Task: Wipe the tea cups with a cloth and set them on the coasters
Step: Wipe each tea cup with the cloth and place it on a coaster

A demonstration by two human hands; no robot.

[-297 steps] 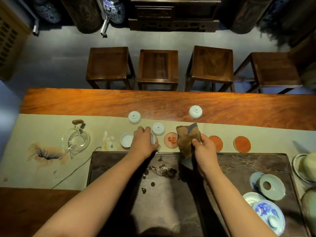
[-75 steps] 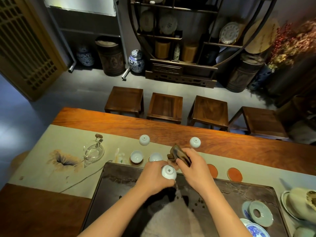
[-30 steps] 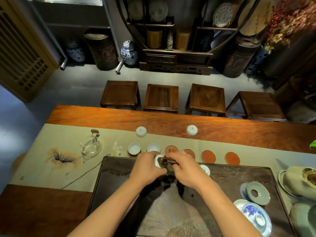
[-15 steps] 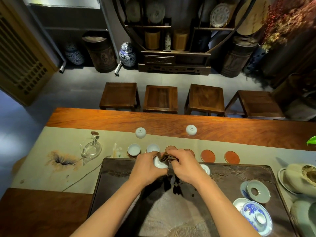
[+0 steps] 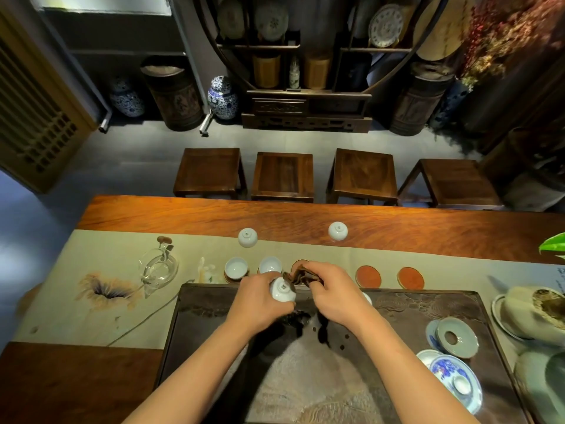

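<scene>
My left hand grips a small white tea cup, tilted with its base toward me, above the far edge of the dark tea tray. My right hand pinches a bunched brown cloth against the cup's rim. Two white cups stand upright on coasters at the left of the row. Two bare orange coasters lie to the right, and another coaster peeks out behind the cloth. Two upturned cups sit farther back on the table.
A glass pitcher stands on the beige runner at left. Blue-and-white lidded bowls and saucers sit on the tray's right side, with a pale vessel beyond. Several wooden stools line the table's far side.
The cup in my left hand has turned so its base faces me, and the cloth has shifted from over the cup to its right rim. Both hands stay over the tray's far edge.
</scene>
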